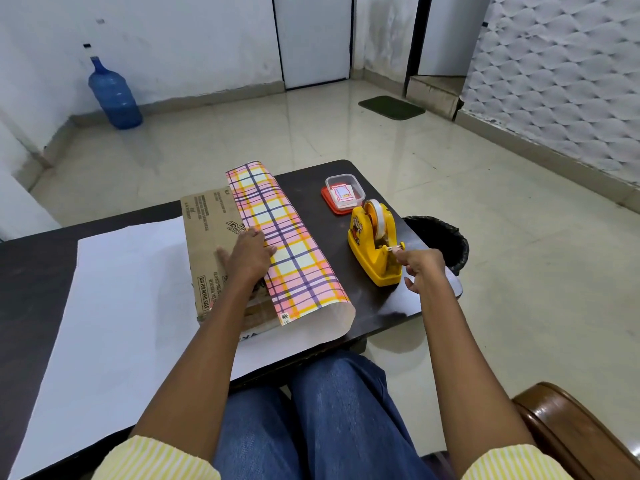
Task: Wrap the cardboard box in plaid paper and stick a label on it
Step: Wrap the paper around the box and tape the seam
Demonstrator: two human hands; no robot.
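Two bare hands are over a dark, round-cornered table. The left hand lies flat with fingers straight and together. It presses the edge of the pink, yellow and purple plaid wrapping paper down onto the flat brown printed cardboard box. The box sits mid-table on the paper's white underside, which spreads out to the left. The paper's right side curls up over the box.

The right hand pinches the tape end between thumb and forefinger at the cutter of the yellow plastic tape dispenser, its other fingers curled. Behind the dispenser stands a clear plastic tub on a red lid, holding red-bordered white labels. A black-lined bin stands just beside the table.
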